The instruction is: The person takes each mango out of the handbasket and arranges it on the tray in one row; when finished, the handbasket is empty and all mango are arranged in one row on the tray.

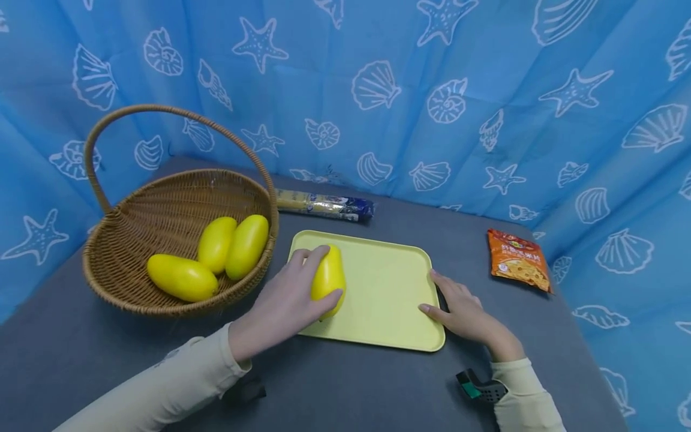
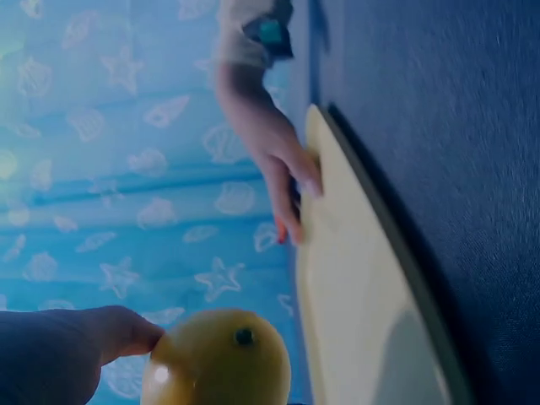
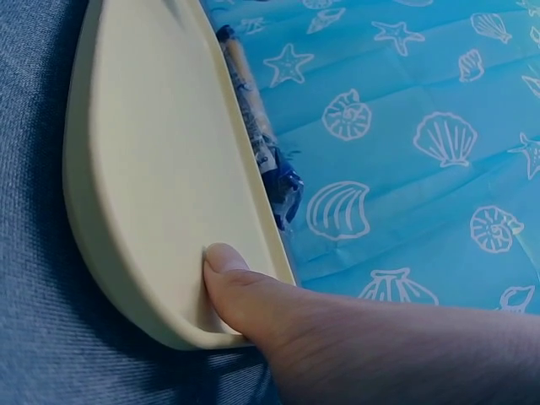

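Observation:
In the head view my left hand (image 1: 294, 294) grips a yellow mango (image 1: 330, 279) over the left end of a pale yellow tray (image 1: 385, 288). The left wrist view shows the mango's stem end (image 2: 245, 337) beside the thumb. At the tray's right edge, my right hand (image 1: 459, 306) holds the rim, its thumb (image 3: 245, 287) reaching over onto the inside. To the left stands a brown wicker basket (image 1: 156, 195) with a tall handle. Several more mangoes lie in it, among them one near its front (image 1: 182, 277).
Behind the tray lies a long clear-and-blue plastic package (image 1: 324, 204), close to the basket's right side. An orange snack packet (image 1: 519, 261) rests at the right of the grey table (image 1: 345, 384). A blue shell-patterned curtain (image 1: 402, 138) hangs along the back and right.

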A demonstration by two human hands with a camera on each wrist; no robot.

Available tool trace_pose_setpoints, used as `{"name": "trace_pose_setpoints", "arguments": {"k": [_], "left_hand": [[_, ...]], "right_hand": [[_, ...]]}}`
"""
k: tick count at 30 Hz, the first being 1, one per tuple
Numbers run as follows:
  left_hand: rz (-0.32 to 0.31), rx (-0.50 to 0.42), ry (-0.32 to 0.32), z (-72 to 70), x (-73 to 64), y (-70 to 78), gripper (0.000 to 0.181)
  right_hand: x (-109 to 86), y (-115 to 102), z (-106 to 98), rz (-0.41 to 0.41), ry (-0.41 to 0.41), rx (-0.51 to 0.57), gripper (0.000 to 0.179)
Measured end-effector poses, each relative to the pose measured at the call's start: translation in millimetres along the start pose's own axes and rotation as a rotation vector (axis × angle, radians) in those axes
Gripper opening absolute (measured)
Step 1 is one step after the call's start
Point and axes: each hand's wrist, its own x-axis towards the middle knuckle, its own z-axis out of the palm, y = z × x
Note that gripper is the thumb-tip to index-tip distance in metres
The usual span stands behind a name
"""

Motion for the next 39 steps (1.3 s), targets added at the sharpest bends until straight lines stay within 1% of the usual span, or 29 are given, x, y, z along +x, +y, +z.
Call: {"name": "trace_pose_setpoints", "arguments": {"k": [4, 8, 10, 15, 18, 23, 29, 34, 36, 39], "left_hand": [[-0.014, 0.051, 0.027, 14.1, 13.2, -1.9, 0.067], [-0.028, 0.075, 0.022, 23.0, 24.8, -3.9, 0.066], [-0.058, 0.062, 0.006, 25.8, 30.2, -7.1, 0.066], [-0.165, 0.000, -0.050, 29.0, 40.6, -16.1, 0.069], [-0.189, -0.006, -0.069, 29.2, 43.4, -19.2, 0.069], [-0.184, 0.001, -0.063, 31.8, 46.7, -22.0, 0.069], [-0.167, 0.024, -0.017, 35.0, 47.5, -23.2, 0.058], [-0.129, 0.122, 0.023, 35.9, 42.5, -21.3, 0.050], [-0.122, 0.161, 0.019, 36.8, 40.3, -21.2, 0.052], [-0.109, 0.195, -0.002, 38.1, 37.2, -22.1, 0.059]], "right_hand": [[0.5, 0.1, -1.6, -0.002, 0.001, -0.008, 0.086], [1.2, 0.3, -1.2, -0.003, -0.002, -0.014, 0.086], [1.5, 0.6, -0.8, -0.003, -0.004, -0.019, 0.087], [2.0, 1.1, -0.4, -0.004, -0.006, -0.018, 0.087], [2.6, 0.7, -0.7, -0.001, -0.008, -0.021, 0.088], [2.5, 0.1, -0.9, 0.010, -0.013, -0.022, 0.089], [1.3, 0.2, -0.9, 0.005, -0.011, -0.014, 0.088], [1.3, 0.0, -0.9, 0.000, -0.005, -0.014, 0.087], [1.2, 0.1, -0.7, -0.002, -0.006, -0.012, 0.087], [0.9, 0.4, -0.4, -0.007, -0.004, -0.008, 0.087]]}}
